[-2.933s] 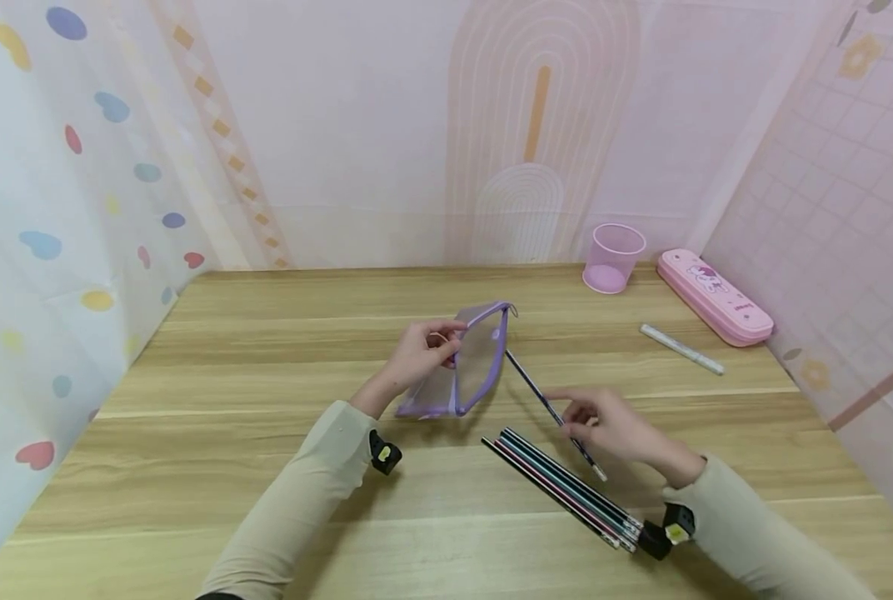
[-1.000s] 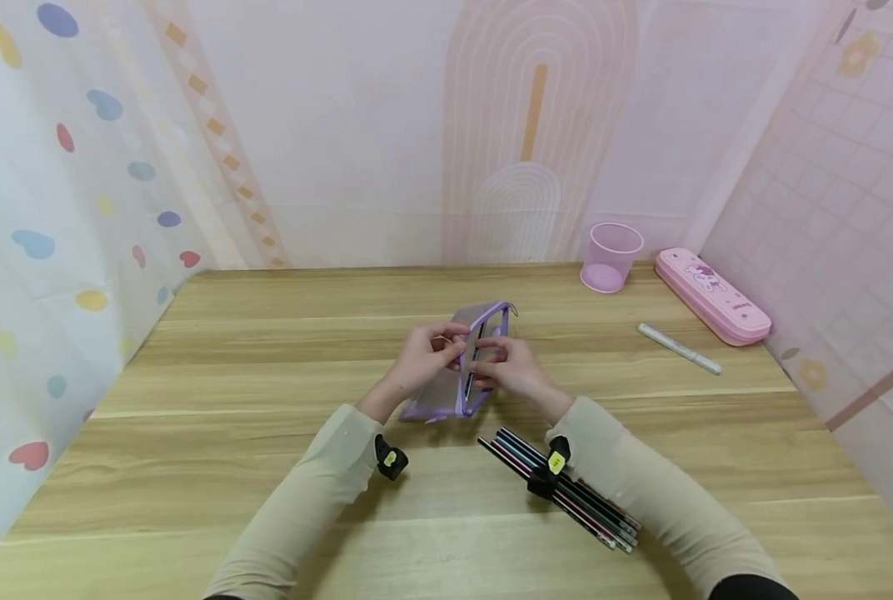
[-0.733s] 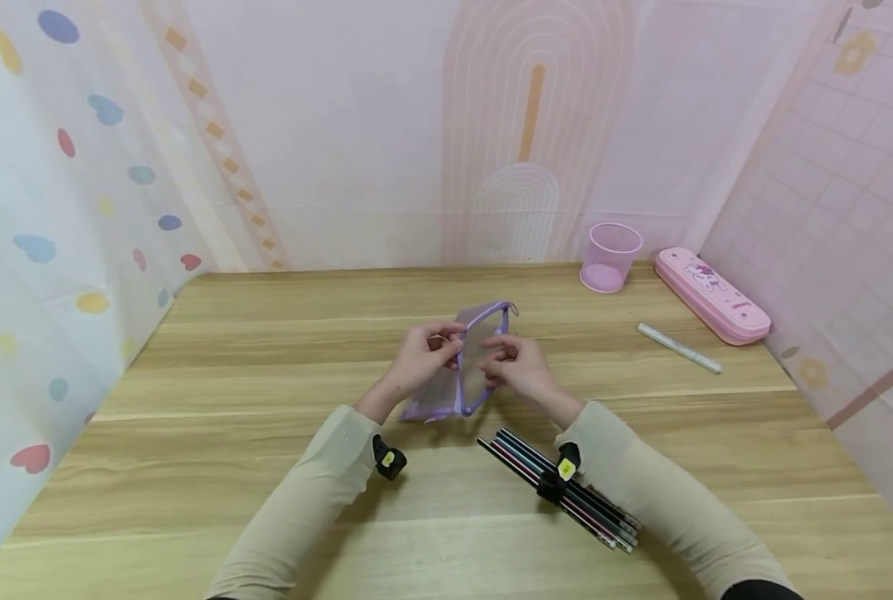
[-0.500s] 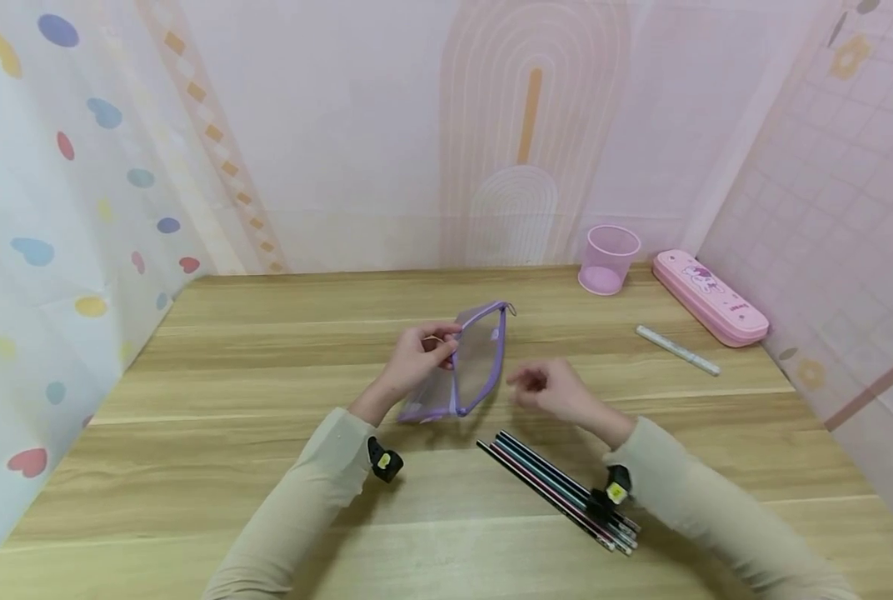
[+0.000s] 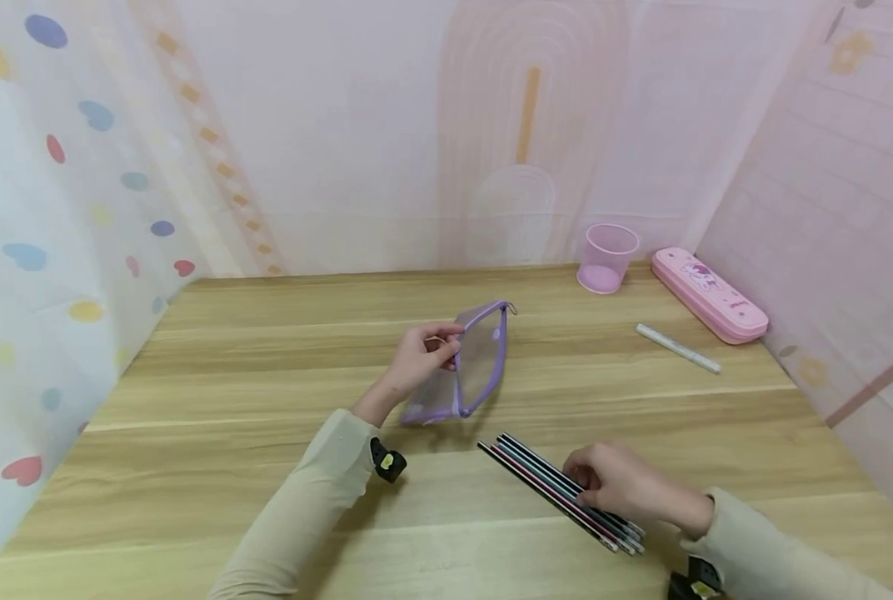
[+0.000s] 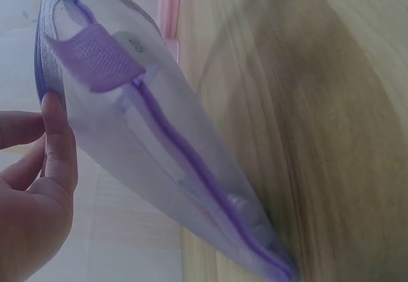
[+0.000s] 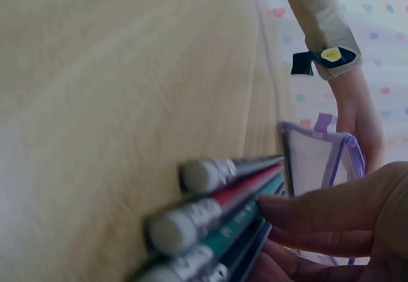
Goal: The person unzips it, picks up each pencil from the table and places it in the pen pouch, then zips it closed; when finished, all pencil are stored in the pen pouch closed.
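Observation:
My left hand (image 5: 420, 354) pinches one side of the mouth of a translucent mesh pencil pouch (image 5: 479, 367) with purple trim, whose mouth gapes to the right. In the left wrist view the thumb and fingers (image 6: 57, 148) grip its zippered edge. My right hand (image 5: 622, 483) is over several pencils (image 5: 540, 485) lying side by side, fingers curled and pinching at the right side of the row. The right wrist view has the thumb (image 7: 299, 212) against the green pencil (image 7: 239, 224), beside a red one (image 7: 236, 192); white erasers point toward the camera.
A pink mesh cup (image 5: 607, 260) stands at the back right, beside a pink pencil case (image 5: 709, 296). In front of the case lies a pale pen (image 5: 677, 348). Patterned cloth (image 5: 326, 142) borders the wooden tabletop (image 5: 266, 375) at the back and sides.
The right hand carried a dark pencil into the pouch, let go, withdrew, and came down right to the pencils on the table. The left hand kept holding the pouch.

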The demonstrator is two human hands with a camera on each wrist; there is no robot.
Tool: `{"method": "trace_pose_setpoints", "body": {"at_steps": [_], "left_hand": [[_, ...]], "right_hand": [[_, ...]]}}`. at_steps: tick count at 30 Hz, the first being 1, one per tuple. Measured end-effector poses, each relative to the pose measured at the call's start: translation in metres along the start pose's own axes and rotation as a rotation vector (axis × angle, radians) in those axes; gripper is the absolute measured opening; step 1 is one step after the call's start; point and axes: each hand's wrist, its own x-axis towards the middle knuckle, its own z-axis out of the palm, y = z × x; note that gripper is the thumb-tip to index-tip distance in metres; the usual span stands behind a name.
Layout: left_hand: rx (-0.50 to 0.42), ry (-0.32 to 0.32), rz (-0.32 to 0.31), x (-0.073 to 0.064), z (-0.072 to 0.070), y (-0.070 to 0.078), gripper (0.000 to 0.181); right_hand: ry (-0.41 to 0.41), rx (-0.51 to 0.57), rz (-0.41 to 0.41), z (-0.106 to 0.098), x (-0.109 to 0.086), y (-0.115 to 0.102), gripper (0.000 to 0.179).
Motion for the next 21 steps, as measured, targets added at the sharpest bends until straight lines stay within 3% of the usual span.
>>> {"method": "trace_pose_setpoints", "body": {"at_steps": [16, 21], "left_hand": [[0.032, -0.010, -0.016, -0.0011, 0.0014, 0.0004, 0.028], [0.038, -0.013, -0.016, -0.0010, 0.0006, 0.0011, 0.028]], "right_hand": [[0.000, 0.144, 0.013, 0.0017, 0.0000, 0.0043, 0.026], [0.003, 0.171, -0.028, -0.0056, 0.0011, 0.0065, 0.030]]}}
